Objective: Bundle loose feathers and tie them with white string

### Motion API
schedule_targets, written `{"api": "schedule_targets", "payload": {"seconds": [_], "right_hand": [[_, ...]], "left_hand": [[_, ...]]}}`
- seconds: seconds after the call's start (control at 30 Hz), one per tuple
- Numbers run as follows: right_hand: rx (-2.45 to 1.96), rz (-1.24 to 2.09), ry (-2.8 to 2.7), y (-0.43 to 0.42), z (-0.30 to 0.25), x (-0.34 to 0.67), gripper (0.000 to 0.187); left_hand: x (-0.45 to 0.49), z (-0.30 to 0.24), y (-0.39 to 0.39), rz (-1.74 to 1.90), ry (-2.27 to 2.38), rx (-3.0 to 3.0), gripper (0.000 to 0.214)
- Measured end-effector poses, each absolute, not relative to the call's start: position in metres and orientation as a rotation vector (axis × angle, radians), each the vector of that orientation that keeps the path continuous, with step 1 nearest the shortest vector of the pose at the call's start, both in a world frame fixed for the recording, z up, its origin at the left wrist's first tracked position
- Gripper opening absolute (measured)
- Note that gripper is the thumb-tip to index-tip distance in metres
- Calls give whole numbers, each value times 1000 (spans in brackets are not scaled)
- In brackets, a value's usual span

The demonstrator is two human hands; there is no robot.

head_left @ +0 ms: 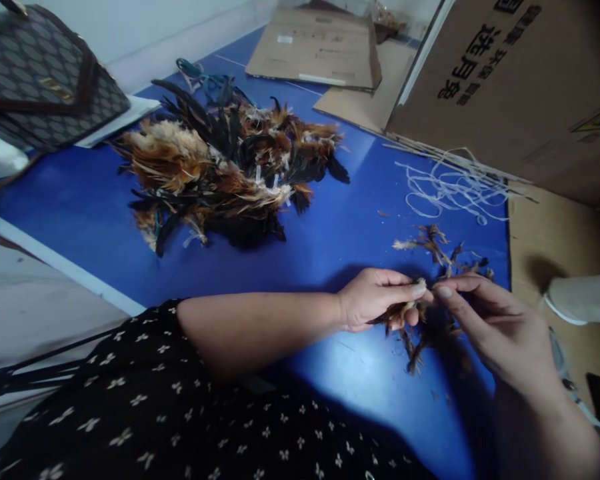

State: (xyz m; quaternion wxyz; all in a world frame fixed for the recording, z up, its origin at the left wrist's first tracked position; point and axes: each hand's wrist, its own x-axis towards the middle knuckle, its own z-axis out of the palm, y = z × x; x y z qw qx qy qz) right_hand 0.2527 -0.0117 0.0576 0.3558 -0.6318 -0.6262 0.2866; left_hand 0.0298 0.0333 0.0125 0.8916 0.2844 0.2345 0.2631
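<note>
My left hand (pixel 373 299) is closed around a small bundle of brown feathers (pixel 405 312), thumb on top near the pale quill ends. Close against it, my right hand (pixel 503 327) pinches thumb and forefinger together at the bundle's tip; what lies between those fingertips is too small to make out. Loose brown feathers (pixel 433 245) are scattered on the blue tabletop (pixel 330 247) just beyond and below both hands. Farther left lies a large heap of black, brown and tan feathers (pixel 230 167), some tied in bunches with whitish strips.
Tangled white string (pixel 450 183) lies at the right by thin sticks. A big cardboard box (pixel 510 100) stands behind it, with flat cardboard (pixel 315 50) at the back. A patterned handbag (pixel 45 80) sits at left. A pale cylinder (pixel 587 298) lies at far right.
</note>
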Motion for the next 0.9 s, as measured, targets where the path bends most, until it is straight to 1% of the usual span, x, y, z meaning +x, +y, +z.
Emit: {"api": "schedule_targets", "payload": {"seconds": [0.2, 0.4, 0.5, 0.63, 0.83, 0.9], "right_hand": [[-1660, 632, -1449, -40, 52, 259, 28], [-1702, 382, -1124, -48, 52, 262, 28], [-1671, 466, -1140, -48, 55, 261, 25], [-1656, 634, -1368, -51, 54, 267, 20], [-1666, 620, -1512, -50, 51, 274, 21], [-1637, 598, -1526, -48, 53, 268, 20]], "left_hand": [[27, 17, 31, 549, 512, 579, 30], [29, 14, 29, 552, 544, 619, 28], [30, 12, 29, 540, 559, 637, 30], [29, 11, 29, 535, 559, 622, 29], [29, 10, 28, 565, 565, 595, 30], [31, 9, 27, 566, 587, 564, 28]]}}
